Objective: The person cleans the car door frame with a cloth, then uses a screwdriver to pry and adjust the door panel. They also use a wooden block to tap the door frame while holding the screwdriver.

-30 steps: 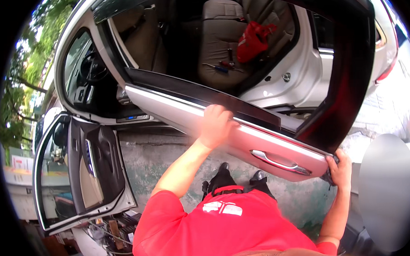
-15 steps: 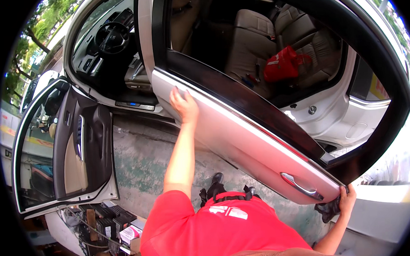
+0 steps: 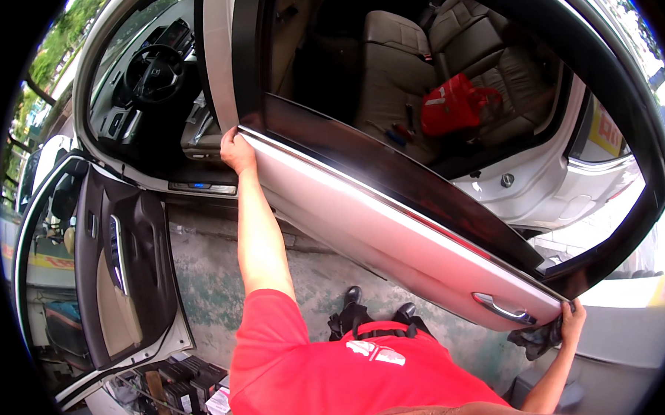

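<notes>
A silver rear car door (image 3: 363, 221) stands open in front of me, its window frame slanting across the view. My left hand (image 3: 239, 151) is closed round the door's front upper corner, by the pillar. At the opposite end, my right hand (image 3: 572, 322) grips the rear edge, close to the chrome door handle (image 3: 504, 308). A crumpled dark cloth (image 3: 535, 339) hangs beside and under my right hand; its fingers are partly hidden there.
Through the door's window show a brown leather back seat (image 3: 397, 78), a red bag (image 3: 454, 104) and small tools (image 3: 400, 134). The front door (image 3: 127, 253) stands open at left. Several boxes (image 3: 185, 392) lie below it. A grey bin (image 3: 544, 391) is near my right forearm.
My left hand has slid left and up from the outer panel to the door's front corner and closed on it. My right hand stays at the rear edge. The view has shifted slightly.
</notes>
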Demonstrator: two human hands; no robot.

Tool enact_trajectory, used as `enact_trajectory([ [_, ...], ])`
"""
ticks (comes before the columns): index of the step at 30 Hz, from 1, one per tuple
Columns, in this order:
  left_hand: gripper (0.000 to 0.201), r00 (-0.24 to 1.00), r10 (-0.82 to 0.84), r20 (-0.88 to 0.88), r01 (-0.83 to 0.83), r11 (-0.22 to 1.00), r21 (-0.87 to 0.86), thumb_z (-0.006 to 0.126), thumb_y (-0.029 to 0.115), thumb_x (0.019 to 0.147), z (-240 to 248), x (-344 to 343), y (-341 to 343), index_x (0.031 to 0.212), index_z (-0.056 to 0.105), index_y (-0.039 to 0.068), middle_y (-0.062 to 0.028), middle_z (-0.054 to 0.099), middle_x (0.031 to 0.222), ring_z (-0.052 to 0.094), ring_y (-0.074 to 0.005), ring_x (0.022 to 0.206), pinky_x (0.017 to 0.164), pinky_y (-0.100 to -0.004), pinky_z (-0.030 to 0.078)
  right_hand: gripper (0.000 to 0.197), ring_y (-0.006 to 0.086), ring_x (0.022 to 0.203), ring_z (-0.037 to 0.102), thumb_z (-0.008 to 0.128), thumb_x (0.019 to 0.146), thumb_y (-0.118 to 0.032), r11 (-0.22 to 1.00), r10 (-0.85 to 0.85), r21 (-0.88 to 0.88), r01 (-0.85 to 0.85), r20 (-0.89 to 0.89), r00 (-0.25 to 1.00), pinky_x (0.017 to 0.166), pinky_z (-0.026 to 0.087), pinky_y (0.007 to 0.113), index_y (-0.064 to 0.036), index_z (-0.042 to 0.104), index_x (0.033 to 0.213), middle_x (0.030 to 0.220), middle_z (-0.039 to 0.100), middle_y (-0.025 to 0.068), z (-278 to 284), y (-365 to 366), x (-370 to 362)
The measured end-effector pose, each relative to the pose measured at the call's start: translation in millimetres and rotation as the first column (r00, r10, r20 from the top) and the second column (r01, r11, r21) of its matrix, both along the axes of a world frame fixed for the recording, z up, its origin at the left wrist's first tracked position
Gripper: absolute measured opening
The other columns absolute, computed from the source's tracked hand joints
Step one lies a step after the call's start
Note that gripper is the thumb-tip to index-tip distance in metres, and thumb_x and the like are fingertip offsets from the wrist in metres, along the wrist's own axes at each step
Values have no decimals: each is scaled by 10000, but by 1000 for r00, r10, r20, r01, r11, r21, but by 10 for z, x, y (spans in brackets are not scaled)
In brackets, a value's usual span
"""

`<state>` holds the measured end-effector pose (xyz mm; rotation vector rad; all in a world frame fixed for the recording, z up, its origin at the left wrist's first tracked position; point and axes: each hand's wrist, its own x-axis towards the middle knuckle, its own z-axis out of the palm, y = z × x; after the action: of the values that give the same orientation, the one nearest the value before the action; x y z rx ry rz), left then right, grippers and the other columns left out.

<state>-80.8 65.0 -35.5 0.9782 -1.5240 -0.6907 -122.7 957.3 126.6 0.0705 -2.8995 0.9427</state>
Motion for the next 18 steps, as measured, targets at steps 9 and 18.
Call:
enact_trajectory([
  [9, 258, 999, -43, 15, 41, 992, 118, 468, 40, 754, 152, -30, -245, 850, 700, -21, -181, 702, 833, 667, -314, 818, 810, -365, 501, 161, 131, 758, 526, 598, 836, 4, 998, 55, 37, -57, 65, 996, 718, 453, 302, 46, 610, 991, 773, 613, 69, 12, 14, -55],
  [18, 169, 990, 137, -13, -138, 983, -119, 505, 25, 764, 93, -12, -102, 751, 673, 7, -186, 656, 829, 632, -369, 825, 766, -434, 509, 231, 217, 761, 553, 576, 907, -94, 976, 150, 147, -162, 90, 985, 740, 470, 359, 70, 604, 1067, 835, 648, 142, -94, 203, -141],
])
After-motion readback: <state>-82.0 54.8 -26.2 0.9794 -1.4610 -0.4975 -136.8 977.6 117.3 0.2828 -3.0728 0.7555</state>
